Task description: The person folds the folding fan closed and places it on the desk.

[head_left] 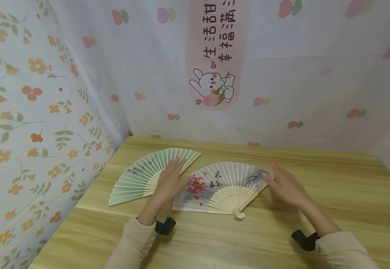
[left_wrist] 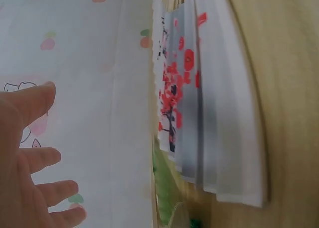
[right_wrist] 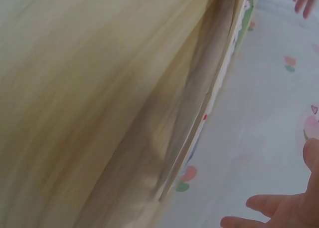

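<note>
Two folding fans lie spread on the wooden table [head_left: 332, 194]. The pale green fan [head_left: 141, 177] is on the left. Beside it on the right is the white fan [head_left: 225, 183], painted with red blossoms. My left hand [head_left: 172, 178] lies flat with straight fingers on the green fan's right side, next to the white fan's left edge. My right hand [head_left: 280, 181], fingers straight, touches the white fan's right edge. The left wrist view has spread fingers [left_wrist: 35, 158] and the blossom fan [left_wrist: 199, 103]. In the right wrist view only fingertips [right_wrist: 271, 208] show beside a blurred fan edge [right_wrist: 219, 93].
Printed cloth walls enclose the table: an orange-flower sheet [head_left: 30, 130] on the left, a peach-print sheet with a rabbit picture [head_left: 213, 89] behind. The table's bare wood runs to the right of the fans and along the near edge [head_left: 231, 246].
</note>
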{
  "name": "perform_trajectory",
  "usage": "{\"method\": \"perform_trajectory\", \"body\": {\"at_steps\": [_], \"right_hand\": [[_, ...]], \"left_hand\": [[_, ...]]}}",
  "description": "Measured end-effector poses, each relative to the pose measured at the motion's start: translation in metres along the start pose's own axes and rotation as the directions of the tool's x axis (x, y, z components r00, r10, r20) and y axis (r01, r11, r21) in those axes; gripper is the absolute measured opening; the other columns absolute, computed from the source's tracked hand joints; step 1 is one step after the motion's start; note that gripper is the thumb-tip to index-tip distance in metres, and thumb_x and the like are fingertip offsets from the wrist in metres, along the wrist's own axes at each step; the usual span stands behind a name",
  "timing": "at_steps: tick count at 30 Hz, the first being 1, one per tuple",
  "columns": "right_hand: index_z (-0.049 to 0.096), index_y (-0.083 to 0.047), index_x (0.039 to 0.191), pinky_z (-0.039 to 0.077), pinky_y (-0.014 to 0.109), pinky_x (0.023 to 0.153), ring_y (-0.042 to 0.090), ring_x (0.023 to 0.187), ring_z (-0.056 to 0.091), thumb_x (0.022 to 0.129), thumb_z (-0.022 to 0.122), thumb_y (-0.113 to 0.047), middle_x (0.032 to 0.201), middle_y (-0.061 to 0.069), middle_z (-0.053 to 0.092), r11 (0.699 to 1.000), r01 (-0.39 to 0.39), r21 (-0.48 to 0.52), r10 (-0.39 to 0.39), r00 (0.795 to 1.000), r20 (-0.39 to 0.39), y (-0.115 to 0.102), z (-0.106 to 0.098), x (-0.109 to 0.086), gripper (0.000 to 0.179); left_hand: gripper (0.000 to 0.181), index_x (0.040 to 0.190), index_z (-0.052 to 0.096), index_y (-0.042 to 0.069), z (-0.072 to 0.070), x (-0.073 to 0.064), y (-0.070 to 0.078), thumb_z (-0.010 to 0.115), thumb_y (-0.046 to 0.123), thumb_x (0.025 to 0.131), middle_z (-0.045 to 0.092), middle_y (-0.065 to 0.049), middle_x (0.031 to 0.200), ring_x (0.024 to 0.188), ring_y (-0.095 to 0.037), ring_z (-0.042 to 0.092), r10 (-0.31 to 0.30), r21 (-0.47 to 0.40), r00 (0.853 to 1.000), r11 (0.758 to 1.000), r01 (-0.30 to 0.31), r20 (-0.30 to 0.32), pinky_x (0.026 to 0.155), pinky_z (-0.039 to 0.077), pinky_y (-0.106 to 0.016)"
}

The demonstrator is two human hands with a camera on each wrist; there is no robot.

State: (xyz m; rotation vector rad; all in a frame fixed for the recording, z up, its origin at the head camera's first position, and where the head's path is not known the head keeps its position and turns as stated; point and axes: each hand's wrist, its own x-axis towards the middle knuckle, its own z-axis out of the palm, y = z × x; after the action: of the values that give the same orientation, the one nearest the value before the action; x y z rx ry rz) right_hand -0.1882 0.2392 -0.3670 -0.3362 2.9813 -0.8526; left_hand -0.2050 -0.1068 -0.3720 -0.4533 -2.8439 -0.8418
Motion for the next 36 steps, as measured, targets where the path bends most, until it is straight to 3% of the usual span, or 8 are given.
{"method": "perform_trajectory", "body": {"at_steps": [5, 14, 24, 28, 33, 36], "right_hand": [[0.006, 0.008, 0.138, 0.007, 0.069, 0.09, 0.052, 0.123, 0.006, 0.094, 0.029, -0.046, 0.139, 0.034, 0.005, 0.999, -0.013, 0.05, 0.012, 1.0, 0.022, 0.008, -0.004, 0.0, 0.073], [0.003, 0.01, 0.137, 0.012, 0.067, 0.092, 0.056, 0.12, 0.008, 0.095, 0.027, -0.045, 0.137, 0.037, 0.003, 0.977, -0.057, 0.208, 0.047, 0.998, 0.053, 0.018, -0.008, 0.002, 0.073], [0.007, 0.008, 0.138, 0.029, 0.062, 0.089, 0.053, 0.117, 0.024, 0.094, 0.032, -0.044, 0.132, 0.037, 0.021, 0.95, -0.154, 0.27, 0.134, 0.987, 0.092, 0.032, -0.007, 0.003, 0.072], [0.015, 0.012, 0.135, 0.035, 0.056, 0.088, 0.051, 0.116, 0.029, 0.094, 0.039, -0.038, 0.129, 0.037, 0.028, 0.943, -0.144, 0.299, 0.135, 0.989, 0.053, 0.035, -0.007, 0.004, 0.07], [0.021, 0.015, 0.133, 0.038, 0.052, 0.088, 0.049, 0.114, 0.034, 0.094, 0.043, -0.033, 0.127, 0.035, 0.034, 0.938, -0.137, 0.318, 0.137, 0.99, 0.023, 0.037, -0.006, 0.004, 0.065], [0.023, 0.014, 0.132, 0.039, 0.051, 0.088, 0.048, 0.114, 0.035, 0.093, 0.044, -0.031, 0.126, 0.035, 0.035, 0.936, -0.141, 0.323, 0.142, 0.99, 0.021, 0.038, -0.006, 0.004, 0.063]], "left_hand": [[0.063, 0.136, 0.033, 0.005, 0.001, -0.01, -0.01, 0.058, 0.032, 0.085, 0.026, -0.02, 0.14, 0.128, -0.038, 0.018, 0.04, -0.013, 0.999, 0.999, -0.04, -0.013, 0.099, 0.019, -0.057], [0.059, 0.131, 0.041, 0.001, 0.0, -0.028, -0.021, 0.062, 0.028, 0.083, 0.034, -0.021, 0.136, 0.124, -0.039, 0.027, 0.032, -0.108, 0.999, 0.993, -0.036, -0.042, 0.099, 0.024, -0.054], [0.05, 0.124, 0.047, -0.003, -0.001, -0.043, -0.026, 0.063, 0.02, 0.083, 0.046, -0.02, 0.125, 0.117, -0.036, 0.038, 0.03, -0.248, 0.997, 0.968, -0.045, -0.065, 0.096, 0.031, -0.049], [0.048, 0.122, 0.049, -0.004, 0.001, -0.047, -0.03, 0.063, 0.019, 0.082, 0.052, -0.018, 0.116, 0.11, -0.032, 0.045, -0.003, -0.314, 0.999, 0.949, -0.013, -0.05, 0.092, 0.036, -0.046], [0.047, 0.122, 0.049, -0.003, 0.003, -0.052, -0.034, 0.062, 0.02, 0.083, 0.052, -0.017, 0.117, 0.107, -0.031, 0.048, -0.084, -0.42, 0.996, 0.904, 0.081, 0.012, 0.09, 0.039, -0.045], [0.045, 0.121, 0.05, -0.002, 0.005, -0.054, -0.037, 0.062, 0.02, 0.084, 0.053, -0.014, 0.116, 0.105, -0.028, 0.05, -0.125, -0.432, 0.991, 0.892, 0.131, 0.043, 0.088, 0.041, -0.043]]}}
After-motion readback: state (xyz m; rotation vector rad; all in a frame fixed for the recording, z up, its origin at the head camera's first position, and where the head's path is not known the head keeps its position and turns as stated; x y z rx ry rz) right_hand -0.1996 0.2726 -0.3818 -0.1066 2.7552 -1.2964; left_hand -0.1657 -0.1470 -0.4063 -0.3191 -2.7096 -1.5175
